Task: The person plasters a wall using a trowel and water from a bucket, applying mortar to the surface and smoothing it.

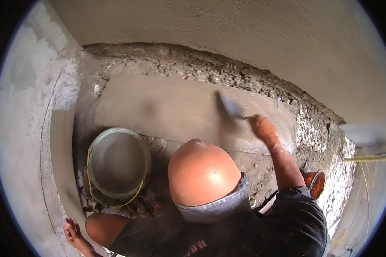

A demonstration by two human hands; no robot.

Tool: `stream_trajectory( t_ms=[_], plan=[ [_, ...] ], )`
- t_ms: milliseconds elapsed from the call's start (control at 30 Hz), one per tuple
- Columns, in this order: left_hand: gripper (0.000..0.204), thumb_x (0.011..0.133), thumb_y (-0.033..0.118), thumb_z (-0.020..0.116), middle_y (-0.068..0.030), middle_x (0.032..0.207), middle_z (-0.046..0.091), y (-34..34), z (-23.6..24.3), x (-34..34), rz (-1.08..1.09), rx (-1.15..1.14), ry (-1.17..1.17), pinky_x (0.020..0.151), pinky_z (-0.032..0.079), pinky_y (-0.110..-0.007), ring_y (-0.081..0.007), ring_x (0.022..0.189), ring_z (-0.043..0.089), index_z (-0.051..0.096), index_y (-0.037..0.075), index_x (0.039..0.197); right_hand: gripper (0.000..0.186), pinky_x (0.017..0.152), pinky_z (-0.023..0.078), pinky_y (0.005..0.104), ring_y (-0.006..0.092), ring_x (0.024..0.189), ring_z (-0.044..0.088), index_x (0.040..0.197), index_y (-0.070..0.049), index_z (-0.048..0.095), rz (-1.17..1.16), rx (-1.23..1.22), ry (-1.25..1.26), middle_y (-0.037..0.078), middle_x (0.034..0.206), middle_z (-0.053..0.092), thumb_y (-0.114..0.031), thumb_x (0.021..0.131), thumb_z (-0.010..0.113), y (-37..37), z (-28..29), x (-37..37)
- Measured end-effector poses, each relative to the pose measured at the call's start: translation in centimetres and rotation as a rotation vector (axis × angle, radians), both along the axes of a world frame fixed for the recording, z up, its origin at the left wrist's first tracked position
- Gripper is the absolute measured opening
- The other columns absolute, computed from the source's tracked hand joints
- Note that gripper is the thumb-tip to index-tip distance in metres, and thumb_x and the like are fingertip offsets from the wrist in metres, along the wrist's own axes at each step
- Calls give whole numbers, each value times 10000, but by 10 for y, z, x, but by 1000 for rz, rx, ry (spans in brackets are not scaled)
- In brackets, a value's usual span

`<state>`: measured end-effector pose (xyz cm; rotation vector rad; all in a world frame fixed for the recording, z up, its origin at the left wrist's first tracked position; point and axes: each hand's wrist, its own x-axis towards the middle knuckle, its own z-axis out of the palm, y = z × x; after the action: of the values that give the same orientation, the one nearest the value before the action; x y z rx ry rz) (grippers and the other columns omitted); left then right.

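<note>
My right hand (261, 127) is closed around the handle of a grey trowel (229, 105). The blade lies on a smooth band of wet grey plaster (167, 109) along the base of a wall. My left hand (74, 234) is low at the bottom left beside a plastered edge, fingers spread, with nothing in it. My bent knee (201, 171) fills the middle of the view. A round bucket (118, 162) of grey mortar with a yellow handle stands just left of the knee.
Rough stony rubble (244, 77) borders the plaster band on its far side, under a smooth plastered wall (244, 34). An orange sandal (315, 183) is on the ground at the right. A yellow string (369, 158) runs across the right edge.
</note>
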<state>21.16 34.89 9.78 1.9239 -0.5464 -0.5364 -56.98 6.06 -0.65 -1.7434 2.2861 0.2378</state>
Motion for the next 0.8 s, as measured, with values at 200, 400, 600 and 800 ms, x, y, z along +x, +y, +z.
stream_trajectory(
  t_ms=[200, 400, 600, 800],
  plan=[
    [531, 1035, 390, 590, -147, 1295, 602, -71, 13, 7, -105, -64, -37, 1110, 420, -393, -251, 1202, 585, 549, 0, 1394, 451, 765, 570, 489, 375, 890, 714, 1057, -57, 677, -25, 53, 25, 205, 941, 728, -463, 1028, 484, -4, 6, -24],
    [382, 998, 361, 607, -105, 1110, 684, -110, 56, -40, -221, 33, -387, 896, 561, -416, -273, 975, 644, 651, 30, 1183, 491, 798, 561, 470, 388, 936, 708, 1076, -21, 679, -496, -110, 114, 242, 1025, 717, -477, 1010, 511, 70, 6, -250],
    [502, 1023, 368, 603, -143, 1267, 612, -173, 43, -51, -385, -11, -139, 1054, 462, -388, -247, 1158, 593, 555, -3, 1358, 475, 716, 534, 468, 432, 800, 696, 933, 27, 696, -424, -185, -13, 268, 905, 719, -430, 985, 578, 98, -2, -267],
    [449, 1026, 318, 616, -141, 1241, 633, -251, 17, -170, -645, 98, -107, 997, 515, -368, -236, 1161, 622, 589, -18, 1322, 458, 493, 428, 423, 184, 518, 524, 817, 30, 648, -536, -251, -167, 105, 593, 563, -398, 977, 623, 99, 6, -248]
  ],
)
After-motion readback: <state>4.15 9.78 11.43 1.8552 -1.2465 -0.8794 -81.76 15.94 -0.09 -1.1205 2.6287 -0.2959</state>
